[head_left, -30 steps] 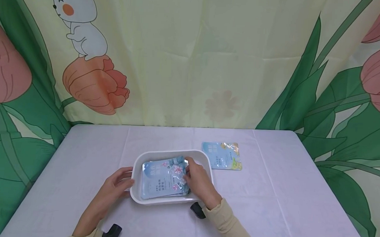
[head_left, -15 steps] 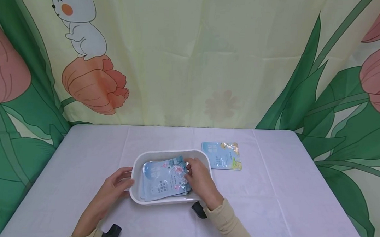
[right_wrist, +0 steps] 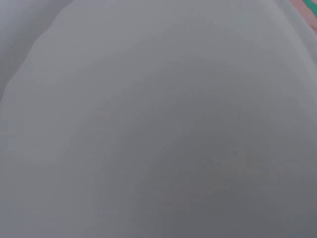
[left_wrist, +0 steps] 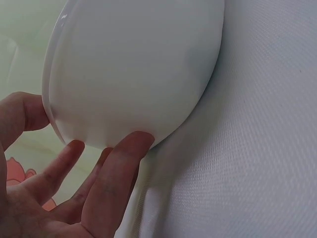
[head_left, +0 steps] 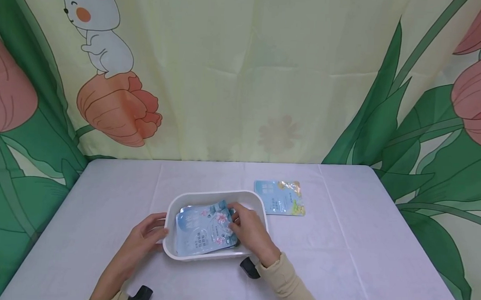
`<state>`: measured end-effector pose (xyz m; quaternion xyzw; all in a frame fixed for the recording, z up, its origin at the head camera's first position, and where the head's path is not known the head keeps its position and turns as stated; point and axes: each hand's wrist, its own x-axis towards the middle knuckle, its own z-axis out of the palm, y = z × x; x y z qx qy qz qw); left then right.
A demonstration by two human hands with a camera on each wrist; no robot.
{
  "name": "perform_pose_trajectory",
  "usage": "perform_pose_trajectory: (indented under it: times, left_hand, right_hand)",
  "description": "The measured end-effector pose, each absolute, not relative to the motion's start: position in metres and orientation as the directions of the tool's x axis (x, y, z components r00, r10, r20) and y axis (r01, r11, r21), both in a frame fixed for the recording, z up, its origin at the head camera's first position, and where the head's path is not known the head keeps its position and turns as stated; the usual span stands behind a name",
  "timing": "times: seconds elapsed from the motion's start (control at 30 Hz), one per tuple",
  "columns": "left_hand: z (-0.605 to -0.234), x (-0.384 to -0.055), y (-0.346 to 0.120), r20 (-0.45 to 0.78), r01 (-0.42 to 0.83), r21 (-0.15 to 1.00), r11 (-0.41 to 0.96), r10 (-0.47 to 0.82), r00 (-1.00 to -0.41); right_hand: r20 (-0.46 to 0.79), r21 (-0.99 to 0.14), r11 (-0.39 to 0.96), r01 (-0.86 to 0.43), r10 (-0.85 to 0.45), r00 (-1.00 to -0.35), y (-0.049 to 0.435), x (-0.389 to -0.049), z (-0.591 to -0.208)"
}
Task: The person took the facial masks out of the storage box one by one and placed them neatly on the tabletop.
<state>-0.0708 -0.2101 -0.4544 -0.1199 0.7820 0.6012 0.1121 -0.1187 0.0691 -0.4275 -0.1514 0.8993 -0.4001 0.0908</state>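
Note:
On the table stands a white tray [head_left: 215,257] holding several flat light-blue packets, stacked and slightly fanned. The top packet [head_left: 198,235] has pink flowers and printed characters. My right hand [head_left: 251,229] reaches over the tray's right end and pinches the right edge of the top packet between thumb and fingers. At the tray's left end, my left hand [head_left: 146,235] touches the outer wall with relaxed fingers. In the left wrist view its fingertips [left_wrist: 138,141] rest against the white wall. Only a blurred pale surface shows in the right wrist view.
Another light-blue packet [head_left: 280,198] with a green and yellow print lies flat behind the tray's right corner. A white cloth covers the table [head_left: 340,261]. Behind it hangs a curtain [head_left: 243,78] printed with tulips and a white animal.
The right hand has shifted the top packet slightly left and toward the front of the tray, turning it a little. The left hand stays at the tray's end.

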Motion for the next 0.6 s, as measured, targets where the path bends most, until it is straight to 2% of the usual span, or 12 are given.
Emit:
perform_pose_trajectory:
  times: [0.6]
  left_hand:
    - [-0.4541, -0.0709, -0.2117, -0.322, -0.321, 0.922, 0.218, -0.031, -0.946]
  right_hand:
    - [-0.048, -0.797, 0.575, -0.188, -0.370, -0.928, 0.0752, -0.1203, -0.4213]
